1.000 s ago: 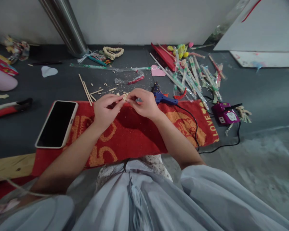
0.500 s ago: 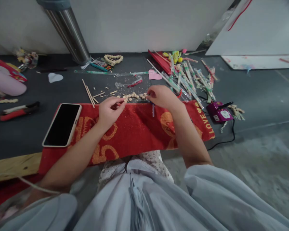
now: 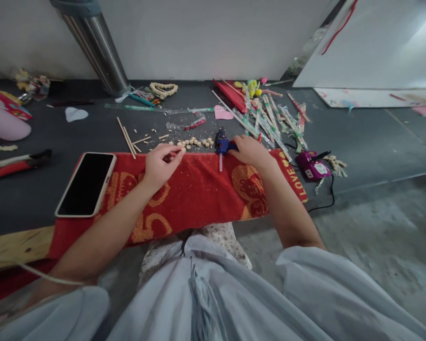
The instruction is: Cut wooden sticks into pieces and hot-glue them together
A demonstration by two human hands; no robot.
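Note:
My left hand [image 3: 163,164] is closed in a pinch on a small pale piece [image 3: 182,149], perhaps wood, over the red towel's back edge. Beyond its fingertips, a row of similar small pale clusters [image 3: 196,141] lies on the dark tabletop. My right hand [image 3: 249,150] is closed round the handle of a small blue hot glue gun [image 3: 222,146]. A translucent glue stick [image 3: 220,163] juts out of the gun toward me. The red towel [image 3: 195,189] with orange patterns lies beneath both hands.
A phone [image 3: 87,184] rests on the towel's left side. Thin sticks [image 3: 127,137] and crumbs lie behind it. Wrapped sticks [image 3: 270,113] are heaped at back right, near a purple box [image 3: 312,165] with a cord. Pliers [image 3: 19,163] and a steel tumbler [image 3: 97,52] are left.
My right hand has left the row of pale clusters, moved slightly right and taken hold of the glue gun's handle. My left hand keeps its pinch in nearly the same spot.

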